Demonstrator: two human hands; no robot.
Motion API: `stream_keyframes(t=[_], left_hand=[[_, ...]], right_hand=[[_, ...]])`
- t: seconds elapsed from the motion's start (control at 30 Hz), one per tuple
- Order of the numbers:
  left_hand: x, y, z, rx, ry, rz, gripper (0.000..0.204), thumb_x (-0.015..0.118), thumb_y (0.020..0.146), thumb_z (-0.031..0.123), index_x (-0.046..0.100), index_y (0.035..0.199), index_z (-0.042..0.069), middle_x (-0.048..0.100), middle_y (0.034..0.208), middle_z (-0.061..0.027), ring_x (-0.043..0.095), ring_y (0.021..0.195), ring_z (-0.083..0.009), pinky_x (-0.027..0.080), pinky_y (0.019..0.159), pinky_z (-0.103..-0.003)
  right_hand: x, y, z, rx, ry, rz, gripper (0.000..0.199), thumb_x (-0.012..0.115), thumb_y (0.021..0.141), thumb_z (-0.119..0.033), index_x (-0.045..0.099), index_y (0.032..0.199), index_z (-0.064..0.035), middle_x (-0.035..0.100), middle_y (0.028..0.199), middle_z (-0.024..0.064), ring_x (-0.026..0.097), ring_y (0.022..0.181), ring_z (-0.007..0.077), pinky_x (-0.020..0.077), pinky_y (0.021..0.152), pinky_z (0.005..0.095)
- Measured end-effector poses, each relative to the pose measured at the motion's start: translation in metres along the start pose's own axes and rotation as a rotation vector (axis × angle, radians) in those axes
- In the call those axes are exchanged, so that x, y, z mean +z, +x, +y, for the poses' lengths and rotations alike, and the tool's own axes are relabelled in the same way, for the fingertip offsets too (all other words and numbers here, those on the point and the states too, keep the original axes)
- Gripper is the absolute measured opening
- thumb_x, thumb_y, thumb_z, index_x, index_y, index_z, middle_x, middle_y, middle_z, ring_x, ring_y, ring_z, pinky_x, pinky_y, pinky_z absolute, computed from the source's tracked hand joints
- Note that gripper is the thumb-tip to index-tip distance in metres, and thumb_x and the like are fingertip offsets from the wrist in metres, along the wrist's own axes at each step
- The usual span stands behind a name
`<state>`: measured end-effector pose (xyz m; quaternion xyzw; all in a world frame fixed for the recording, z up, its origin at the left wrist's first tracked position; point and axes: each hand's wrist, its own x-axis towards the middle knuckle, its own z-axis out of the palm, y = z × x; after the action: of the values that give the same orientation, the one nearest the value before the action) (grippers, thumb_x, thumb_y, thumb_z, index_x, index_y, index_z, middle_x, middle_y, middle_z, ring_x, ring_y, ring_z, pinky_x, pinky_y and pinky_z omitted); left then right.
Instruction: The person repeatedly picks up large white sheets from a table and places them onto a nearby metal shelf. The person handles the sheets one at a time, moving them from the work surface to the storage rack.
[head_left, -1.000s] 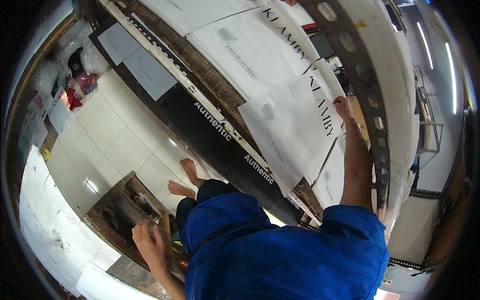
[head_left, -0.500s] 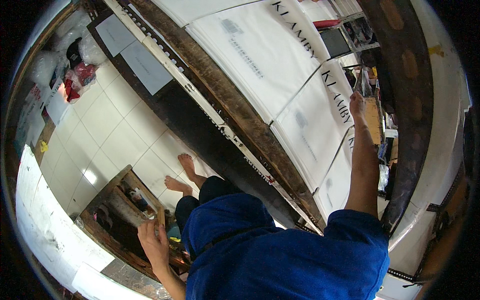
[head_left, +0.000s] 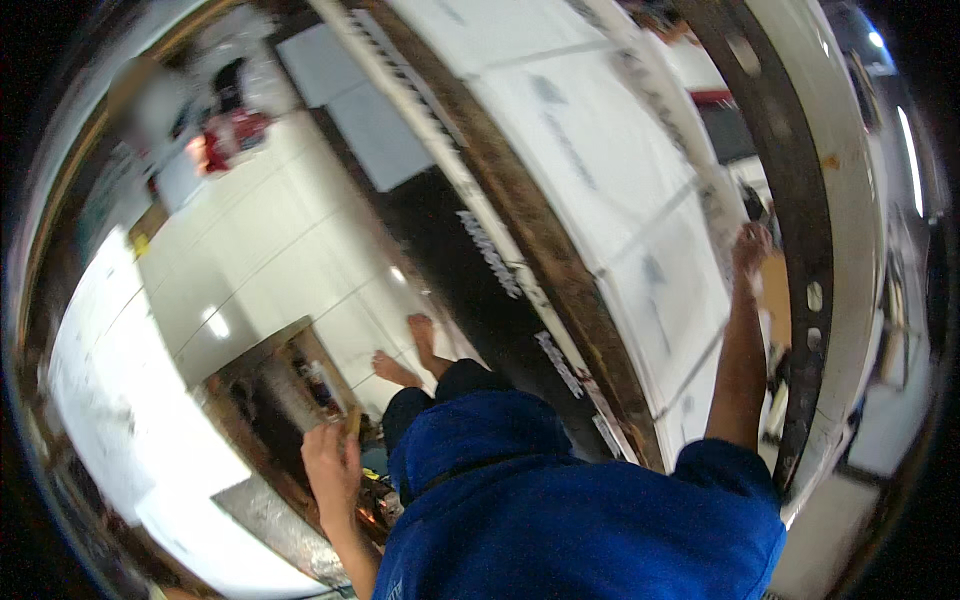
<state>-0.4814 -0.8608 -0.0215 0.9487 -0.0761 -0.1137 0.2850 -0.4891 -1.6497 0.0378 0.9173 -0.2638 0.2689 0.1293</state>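
Note:
My right hand (head_left: 752, 250) reaches out at the far right edge of a row of white printed sheets (head_left: 640, 270). Its fingers are closed, and a thin dark thing (head_left: 753, 205) sticks up beside them, too blurred to name. My left hand (head_left: 333, 462) hangs at my left side with fingers loosely bent and nothing visible in it. Close by it stands a worn wooden box-like stool (head_left: 265, 375) with an open side; I cannot tell whether the hand touches its edge.
A brown wooden edge (head_left: 530, 215) and pale rail (head_left: 465, 180) run along the sheets. Two grey sheets (head_left: 380, 135) lie on a dark board. Right stands a dark slotted beam (head_left: 800, 170). Plastic bags and a red bundle (head_left: 235, 135) lie on the tiled floor (head_left: 270, 240).
The view has turned and blurred, moving the table and floor rightward in the picture. My right hand appears slightly lower and farther right. My left hand stays beside the stool.

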Motion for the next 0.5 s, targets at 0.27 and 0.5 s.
stream_keyframes(t=[0.27,0.5], left_hand=[[-0.031,-0.017,-0.007,-0.121,-0.049,0.242,0.023,0.067,0.075,0.013,0.063,0.095,0.002,0.060,0.096,-0.0159,0.056,0.092,-0.0357,0.045,0.081,-0.043],[-0.054,-0.049,-0.022,-0.295,-0.014,0.653,0.029,0.067,0.077,0.012,0.060,0.102,0.000,0.053,0.113,-0.0168,0.050,0.107,-0.0346,0.042,0.090,-0.042]], right_hand=[[-0.037,0.003,-0.303,0.065,0.947,-0.294,0.028,0.048,0.097,-0.017,0.058,0.117,-0.0011,0.063,0.104,0.0097,0.062,0.094,0.0185,0.0464,0.075,0.0306],[-0.061,-0.018,-0.503,-0.248,1.457,-0.681,0.019,0.048,0.096,-0.013,0.057,0.111,-0.0059,0.061,0.101,0.0024,0.059,0.081,0.0100,0.0392,0.062,0.0216]])
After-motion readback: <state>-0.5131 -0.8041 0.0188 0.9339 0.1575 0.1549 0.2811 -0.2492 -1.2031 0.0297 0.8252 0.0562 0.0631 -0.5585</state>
